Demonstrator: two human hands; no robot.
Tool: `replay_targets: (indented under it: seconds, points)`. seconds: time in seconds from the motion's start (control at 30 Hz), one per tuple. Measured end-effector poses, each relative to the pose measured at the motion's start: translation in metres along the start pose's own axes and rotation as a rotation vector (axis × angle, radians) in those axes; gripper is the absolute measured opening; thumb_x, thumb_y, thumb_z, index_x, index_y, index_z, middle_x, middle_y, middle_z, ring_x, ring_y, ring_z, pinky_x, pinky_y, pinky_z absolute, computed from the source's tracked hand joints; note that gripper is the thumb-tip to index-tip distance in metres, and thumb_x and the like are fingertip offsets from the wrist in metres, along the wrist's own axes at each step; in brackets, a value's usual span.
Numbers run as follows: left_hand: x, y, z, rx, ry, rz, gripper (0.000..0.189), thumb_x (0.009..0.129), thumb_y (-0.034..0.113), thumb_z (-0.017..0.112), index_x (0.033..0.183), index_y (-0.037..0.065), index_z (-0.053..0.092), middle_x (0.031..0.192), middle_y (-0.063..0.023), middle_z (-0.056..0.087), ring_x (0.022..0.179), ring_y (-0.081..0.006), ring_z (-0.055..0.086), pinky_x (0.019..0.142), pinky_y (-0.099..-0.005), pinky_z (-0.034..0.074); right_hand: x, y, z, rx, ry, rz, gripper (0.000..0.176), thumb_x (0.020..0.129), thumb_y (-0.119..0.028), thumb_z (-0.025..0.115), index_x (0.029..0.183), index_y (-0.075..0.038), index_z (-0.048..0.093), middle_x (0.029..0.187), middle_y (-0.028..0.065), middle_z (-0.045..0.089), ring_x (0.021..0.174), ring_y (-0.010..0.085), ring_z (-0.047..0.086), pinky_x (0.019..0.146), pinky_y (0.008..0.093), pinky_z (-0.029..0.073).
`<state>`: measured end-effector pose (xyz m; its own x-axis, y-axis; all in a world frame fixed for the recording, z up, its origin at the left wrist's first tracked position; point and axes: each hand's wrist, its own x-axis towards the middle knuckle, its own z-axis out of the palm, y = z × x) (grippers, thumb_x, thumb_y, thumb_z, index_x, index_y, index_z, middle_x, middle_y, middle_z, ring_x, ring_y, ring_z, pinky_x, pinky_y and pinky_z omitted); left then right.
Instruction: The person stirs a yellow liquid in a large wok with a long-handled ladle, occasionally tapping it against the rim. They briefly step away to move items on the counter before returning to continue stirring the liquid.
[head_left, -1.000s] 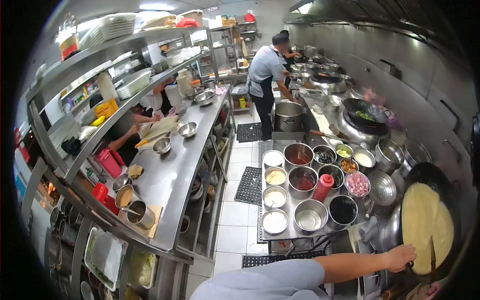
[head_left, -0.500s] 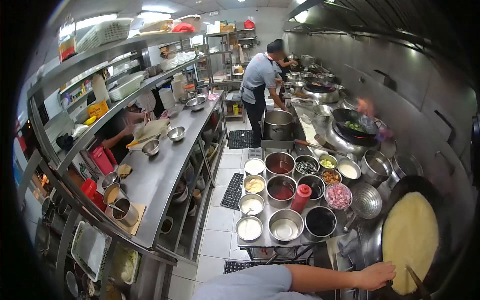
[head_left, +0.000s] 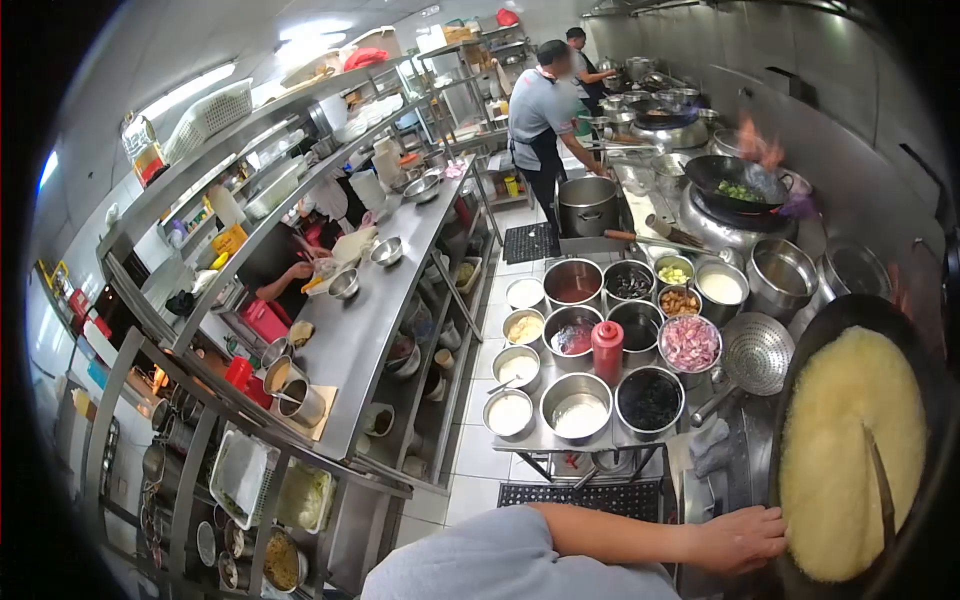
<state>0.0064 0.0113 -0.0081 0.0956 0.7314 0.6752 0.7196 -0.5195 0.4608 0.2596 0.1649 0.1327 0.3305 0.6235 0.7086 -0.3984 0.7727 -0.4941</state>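
At the lower right, my left hand is closed at the near left edge of a large dark wok, its fingers curled against the rim. A handle under those fingers cannot be made out. Yellow, foamy liquid fills most of the wok. The long thin handle of a utensil stands slanted in it, with its working end hidden below the surface. My right hand is out of view. Just left of the wok lies a grey cloth.
A perforated strainer rests beside the wok. Left of it are a bowl of pink sliced meat, a red squeeze bottle and several metal pots. Farther back, a flaming wok sits on a burner near a co-worker.
The view has shifted and tilted, so the shelves and pots sit differently. My left hand stays at the wok's edge. The utensil handle now leans more upright in the liquid.
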Motion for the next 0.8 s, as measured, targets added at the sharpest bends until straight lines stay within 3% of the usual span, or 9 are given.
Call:
replay_targets:
  seconds: [0.07,0.17,0.3,0.37,0.43,0.47,0.67,0.77,0.8]
  points:
    - [-0.001,-0.004,-0.001,-0.004,-0.006,0.039,0.034,0.073,0.015,0.072,0.098,0.004,0.05,0.102,-0.0143,0.048,0.097,-0.0328,0.048,0.079,-0.0423,0.042,-0.022,0.007,0.02,-0.154,0.12,-0.047,0.051,0.106,-0.037,0.041,0.061,-0.013,0.037,0.05,-0.0014,0.022,0.044,0.0128,0.035,0.048,0.0314,0.037]
    - [-0.004,-0.014,0.011,-0.042,-0.074,0.032,0.036,0.073,0.014,0.072,0.1,0.004,0.05,0.106,-0.0151,0.049,0.102,-0.0333,0.049,0.082,-0.0426,0.043,-0.066,0.013,0.045,-0.139,0.232,-0.052,0.044,0.106,-0.034,0.042,0.068,-0.012,0.041,0.055,0.0008,0.029,0.048,0.0149,0.037,0.051,0.0341,0.039]
    - [-0.008,-0.012,0.008,-0.047,-0.008,0.073,0.04,0.073,0.012,0.073,0.105,0.003,0.051,0.11,-0.0157,0.049,0.107,-0.0337,0.049,0.088,-0.0424,0.043,-0.122,0.013,0.06,-0.32,-0.096,-0.256,0.034,0.107,-0.024,0.042,0.076,-0.009,0.04,0.065,0.0051,0.041,0.057,0.0187,0.042,0.055,0.0352,0.04]
    - [-0.011,-0.014,0.015,-0.014,0.137,0.136,0.041,0.073,0.012,0.074,0.107,0.002,0.052,0.112,-0.0157,0.05,0.109,-0.0336,0.049,0.09,-0.0418,0.043,-0.138,0.025,0.049,-0.224,-0.045,-0.177,0.036,0.105,-0.023,0.045,0.073,-0.009,0.039,0.063,0.0052,0.042,0.055,0.018,0.041,0.055,0.032,0.037]
    - [-0.014,-0.016,0.022,-0.111,0.043,0.082,0.043,0.072,0.011,0.073,0.109,0.002,0.053,0.116,-0.0166,0.05,0.112,-0.0343,0.048,0.093,-0.0421,0.042,-0.151,0.022,0.052,-0.314,0.023,-0.119,0.036,0.104,-0.024,0.049,0.072,-0.009,0.04,0.062,0.0053,0.043,0.055,0.0172,0.042,0.055,0.03,0.036]
    - [-0.013,-0.019,0.025,-0.154,0.003,0.053,0.044,0.071,0.01,0.073,0.11,0.001,0.054,0.118,-0.0171,0.05,0.114,-0.0346,0.047,0.095,-0.0422,0.042,-0.155,0.016,0.059,-0.389,0.043,-0.187,0.032,0.102,-0.022,0.053,0.074,-0.007,0.045,0.061,0.0062,0.044,0.054,0.0169,0.043,0.053,0.0303,0.036]
    - [-0.018,-0.024,0.068,-0.127,0.273,0.076,0.036,0.076,0.011,0.063,0.11,0.001,0.055,0.123,-0.0175,0.05,0.121,-0.0344,0.045,0.099,-0.0433,0.04,-0.158,-0.041,0.093,-0.509,-0.083,-0.236,0.04,0.1,-0.027,0.057,0.07,-0.002,0.052,0.06,0.0063,0.045,0.052,0.0165,0.042,0.049,0.0329,0.035]
    - [-0.017,-0.023,0.058,-0.139,0.236,0.067,0.032,0.079,0.012,0.058,0.109,0.001,0.056,0.121,-0.0169,0.051,0.122,-0.0339,0.044,0.099,-0.0426,0.039,-0.164,-0.075,0.12,-0.544,-0.037,-0.192,0.042,0.1,-0.028,0.057,0.069,-0.001,0.054,0.061,0.0071,0.048,0.053,0.0165,0.041,0.051,0.0321,0.033]
    - [-0.015,-0.024,0.057,-0.19,0.11,0.032,0.038,0.079,0.014,0.059,0.115,0.001,0.055,0.128,-0.0175,0.049,0.127,-0.0341,0.041,0.102,-0.0424,0.037,-0.167,-0.084,0.125,-0.563,-0.049,-0.206,0.041,0.1,-0.028,0.057,0.069,-0.001,0.055,0.061,0.0074,0.049,0.053,0.0165,0.041,0.051,0.0319,0.033]
